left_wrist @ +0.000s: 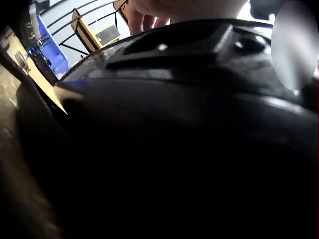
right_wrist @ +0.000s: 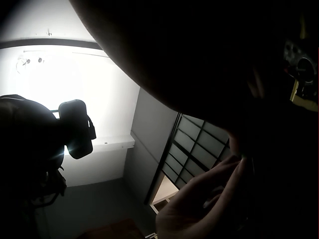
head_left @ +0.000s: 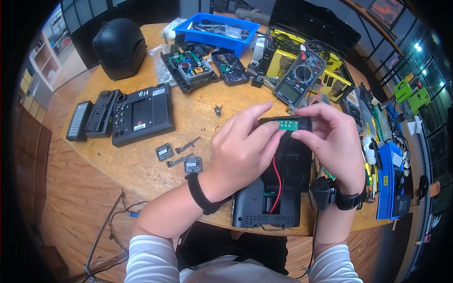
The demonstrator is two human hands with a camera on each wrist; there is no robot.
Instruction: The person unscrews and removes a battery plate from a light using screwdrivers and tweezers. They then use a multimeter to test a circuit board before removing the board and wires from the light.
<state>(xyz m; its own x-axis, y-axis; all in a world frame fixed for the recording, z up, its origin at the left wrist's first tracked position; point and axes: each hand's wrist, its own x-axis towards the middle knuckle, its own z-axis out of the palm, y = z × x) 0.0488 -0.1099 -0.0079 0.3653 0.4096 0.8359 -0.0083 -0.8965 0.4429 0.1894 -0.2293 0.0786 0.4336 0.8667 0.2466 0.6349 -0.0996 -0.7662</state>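
A small green circuit board (head_left: 289, 125) with two rows of shiny contacts lies at the far end of a black plastic housing (head_left: 247, 207). My left hand (head_left: 240, 148) reaches in from the left, fingertips pinching the board's left end while one finger points upward. On the other side my right hand (head_left: 337, 141) grips the housing's far corner between thumb and fingers, right beside the board. A red wire (head_left: 278, 181) runs down from under the left hand into an opening in the housing. The left wrist view is mostly dark; in the right wrist view the left hand (right_wrist: 199, 204) shows in shadow.
Left of the hands lie small grey plastic parts (head_left: 192, 164) and a black device (head_left: 144, 115). Beyond them stand an opened unit (head_left: 188, 68) and a blue bin (head_left: 212, 40). A multimeter (head_left: 298, 78) leans at the back right, with tools (head_left: 370, 174) along the right edge.
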